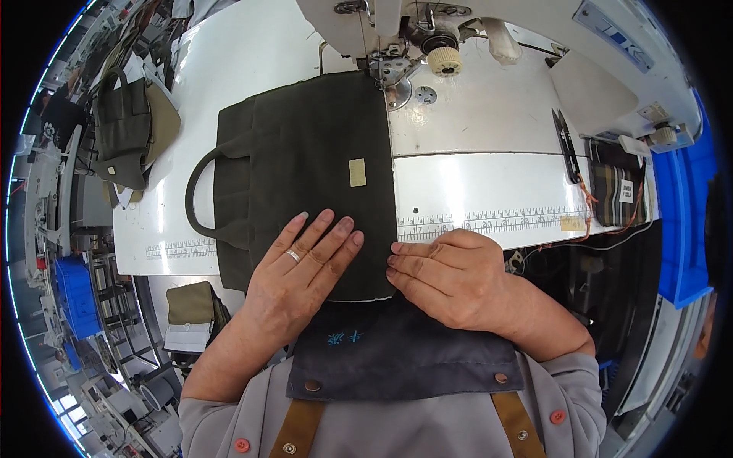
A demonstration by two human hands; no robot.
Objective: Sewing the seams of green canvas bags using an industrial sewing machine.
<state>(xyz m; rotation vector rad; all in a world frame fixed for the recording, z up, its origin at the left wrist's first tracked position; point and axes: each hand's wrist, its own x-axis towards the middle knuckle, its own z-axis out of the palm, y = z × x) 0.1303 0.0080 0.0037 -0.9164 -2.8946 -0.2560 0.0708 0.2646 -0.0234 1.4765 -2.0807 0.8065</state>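
Observation:
A dark olive fabric bag panel [313, 122] with a curved handle [200, 191] on its left side lies flat on the white table. A small yellowish label [357, 172] sits on its face. The panel's far right corner reaches under the sewing machine's presser foot [393, 75]. My left hand [301, 267], with a ring on one finger, rests flat on the near part of the fabric, fingers stretched out. At the panel's right edge, my right hand [450, 276] pinches the fabric between thumb and fingers.
The white sewing machine [641, 46] spans the far right. Black thread snips [566, 145] and a striped fabric pouch [617, 187] lie on the right. A ruler strip [496, 222] crosses the table. Another dark bag [122, 126] lies far left; a blue bin [683, 221] stands right.

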